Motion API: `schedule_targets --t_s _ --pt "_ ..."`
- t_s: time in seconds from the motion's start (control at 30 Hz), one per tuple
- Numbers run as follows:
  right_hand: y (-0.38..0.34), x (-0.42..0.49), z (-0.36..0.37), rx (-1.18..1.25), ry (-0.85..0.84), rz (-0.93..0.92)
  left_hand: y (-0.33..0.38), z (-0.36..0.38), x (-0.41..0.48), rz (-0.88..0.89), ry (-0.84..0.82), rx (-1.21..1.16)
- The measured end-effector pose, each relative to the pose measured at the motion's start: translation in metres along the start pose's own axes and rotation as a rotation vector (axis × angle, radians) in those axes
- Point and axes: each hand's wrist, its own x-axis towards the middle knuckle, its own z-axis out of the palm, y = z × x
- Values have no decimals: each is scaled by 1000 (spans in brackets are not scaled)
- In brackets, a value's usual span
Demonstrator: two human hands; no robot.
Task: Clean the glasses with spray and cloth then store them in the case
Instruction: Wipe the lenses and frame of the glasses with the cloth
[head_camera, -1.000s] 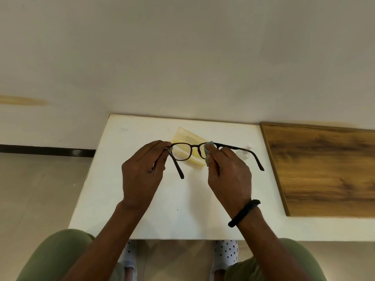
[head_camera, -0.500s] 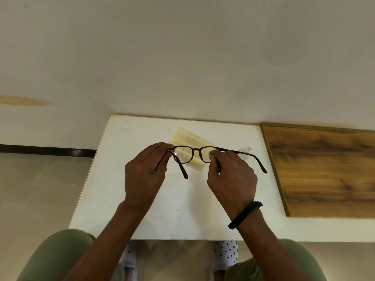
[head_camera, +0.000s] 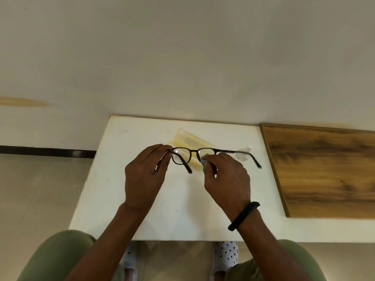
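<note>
Dark-framed glasses [head_camera: 195, 152] with both arms unfolded hang above the white table [head_camera: 182, 209]. My left hand [head_camera: 145, 177] pinches the frame's left corner at the hinge. My right hand [head_camera: 227, 179] pinches a small pale grey-green cloth [head_camera: 204, 164] against the right lens, which the cloth and fingers mostly hide. A pale yellow translucent case [head_camera: 188, 139] lies open on the table behind the glasses. A small clear spray bottle [head_camera: 244, 153] lies on the table to the right, behind the glasses' right arm.
A brown wooden board [head_camera: 324, 171] covers the table's right part. A plain wall stands directly behind the table. My knees and patterned footwear show below the table's front edge. A black band circles my right wrist.
The glasses shifted slightly right and leveled out. My right hand's fingers slid the cloth over the right lens; more cloth now shows below the frame. My left hand kept its pinch.
</note>
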Motion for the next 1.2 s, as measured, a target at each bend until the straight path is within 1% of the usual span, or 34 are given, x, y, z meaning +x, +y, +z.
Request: schedule_targets --t_s 0.1,0.17,0.27,0.3,0.4,0.5,0.57,0.7,0.87,0.93,1.0,1.07,1.13,1.2 --pt "0 -1 -2 -20 54 74 0 0 -1 -15 1 -9" --pt "0 0 -4 46 100 47 0 0 -1 -30 -4 -14" --pt "-4 -1 -8 292 134 -67 0 1 -1 -27 -5 -4" --pt "-7 -2 -9 393 134 -72 0 1 -1 -24 -7 -6" --pt "-17 -6 -8 690 71 35 -1 1 -1 14 -10 10" --pt "-25 -9 -9 900 -14 110 0 2 -1 47 -15 43" --pt "-26 -10 -7 936 -33 126 2 4 -2 72 -25 64" --pt "-25 -9 2 828 -26 109 8 9 -7 167 -36 117" --pt "-25 -12 3 697 104 -168 19 11 -13 281 -13 192" --pt "-26 -12 1 636 157 -210 22 11 -13 300 -7 179" --pt "-29 -11 -2 643 195 -221 23 11 -13 290 5 174" --pt "-34 -9 -7 721 183 -197 24 12 -12 234 27 153" --pt "-39 -7 -16 943 82 -102 28 9 -8 179 50 99" --pt "-41 -3 -27 1183 -22 4 33 4 -2 172 79 57"
